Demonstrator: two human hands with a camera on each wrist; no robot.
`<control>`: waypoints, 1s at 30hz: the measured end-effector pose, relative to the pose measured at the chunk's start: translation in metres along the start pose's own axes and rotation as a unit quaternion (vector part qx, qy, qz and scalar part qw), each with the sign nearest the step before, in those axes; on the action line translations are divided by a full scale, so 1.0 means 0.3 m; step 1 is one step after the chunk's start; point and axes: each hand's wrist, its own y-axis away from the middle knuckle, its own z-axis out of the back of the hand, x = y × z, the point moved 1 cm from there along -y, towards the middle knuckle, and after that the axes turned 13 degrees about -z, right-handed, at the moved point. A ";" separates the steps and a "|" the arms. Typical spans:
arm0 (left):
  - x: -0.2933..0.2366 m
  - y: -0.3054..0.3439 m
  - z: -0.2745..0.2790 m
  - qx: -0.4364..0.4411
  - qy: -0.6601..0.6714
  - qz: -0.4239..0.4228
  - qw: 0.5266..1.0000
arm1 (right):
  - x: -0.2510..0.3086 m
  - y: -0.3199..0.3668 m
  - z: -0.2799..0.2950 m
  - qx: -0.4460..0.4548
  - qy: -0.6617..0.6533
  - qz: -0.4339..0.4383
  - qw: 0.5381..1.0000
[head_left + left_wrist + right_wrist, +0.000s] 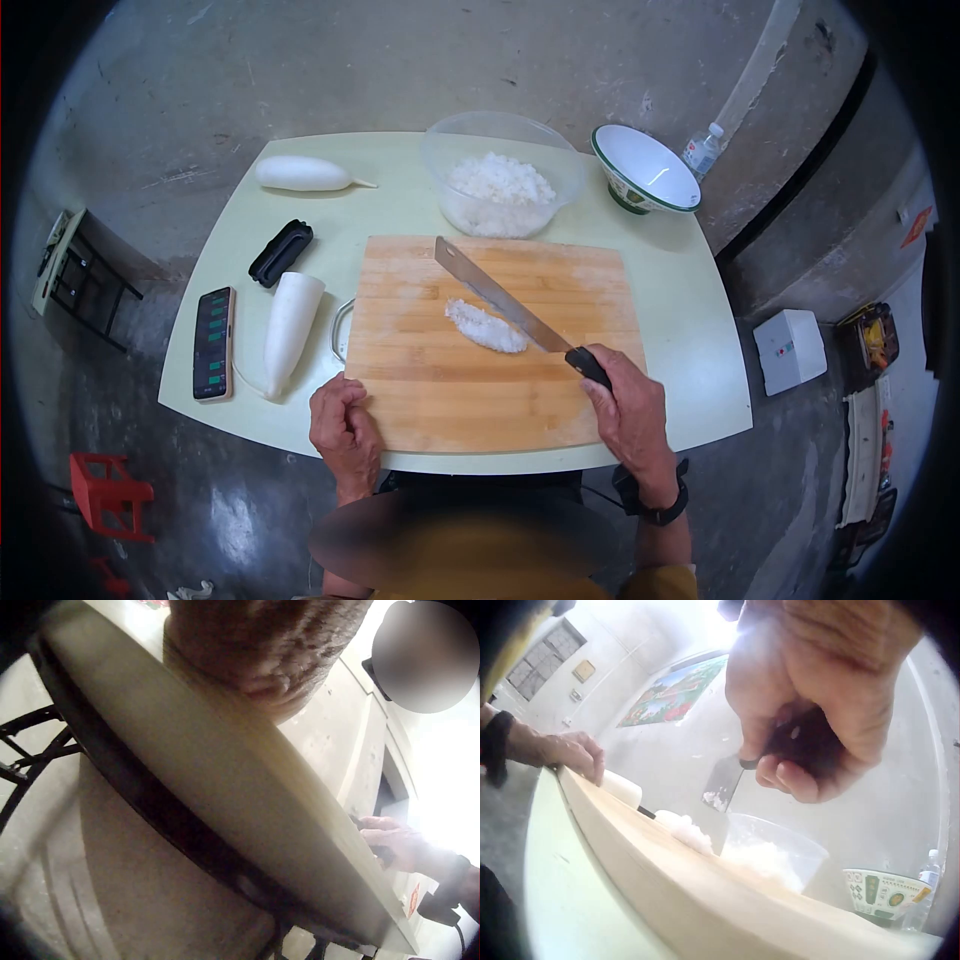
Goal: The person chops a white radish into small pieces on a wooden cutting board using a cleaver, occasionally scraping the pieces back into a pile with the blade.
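The right hand grips the black handle of a knife, whose blade slants up and left over the cutting board. Beside the blade lies a small heap of chopped white radish. At the board's lower left corner rests the left hand, its fingers bent at the board's edge. In the right wrist view, white bits cling to the blade and the right hand is wrapped round the handle. The left wrist view shows mostly the heel of the left hand.
A clear bowl of chopped white pieces stands behind the board, with a green-rimmed bowl and a bottle to its right. Left are a whole radish, a cut radish, a black case and a phone.
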 end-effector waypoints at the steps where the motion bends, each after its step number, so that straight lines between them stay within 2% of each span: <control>1: 0.001 0.000 0.000 0.003 0.003 -0.004 1.000 | 0.012 0.014 -0.014 0.001 -0.001 -0.001 1.000; 3: 0.002 0.001 -0.001 0.002 0.003 -0.002 1.000 | 0.031 0.039 -0.037 -0.025 -0.038 -0.005 0.999; 5: 0.000 0.001 0.001 -0.001 0.002 -0.002 1.000 | 0.024 0.048 -0.054 -0.011 -0.040 -0.001 0.999; 7: -0.005 0.001 0.004 0.003 -0.002 0.005 1.000 | 0.014 0.051 -0.072 0.043 0.023 -0.018 0.999; 8: -0.004 0.001 0.004 0.002 -0.003 0.004 1.000 | 0.015 0.051 -0.072 0.042 0.022 -0.017 0.999; 13: -0.008 -0.001 0.003 0.002 -0.006 0.008 1.000 | 0.023 0.040 -0.073 -0.009 -0.002 -0.005 1.000; 17: 0.000 -0.001 0.001 0.002 -0.004 -0.004 1.000 | 0.017 0.035 -0.070 0.025 0.032 -0.034 0.999; 19: -0.004 0.002 0.002 0.001 -0.009 0.004 1.000 | 0.031 0.037 -0.062 -0.018 -0.002 -0.028 0.999; 22: -0.009 -0.002 0.002 0.001 -0.002 0.006 1.000 | 0.002 0.028 -0.077 -0.002 0.037 -0.042 0.998; 28: -0.012 -0.002 0.002 0.002 -0.006 0.001 1.000 | 0.008 0.025 -0.067 -0.046 -0.007 -0.034 0.998; 30: -0.006 0.003 0.003 0.005 -0.007 -0.002 1.000 | 0.006 0.030 -0.055 -0.023 0.007 -0.048 0.999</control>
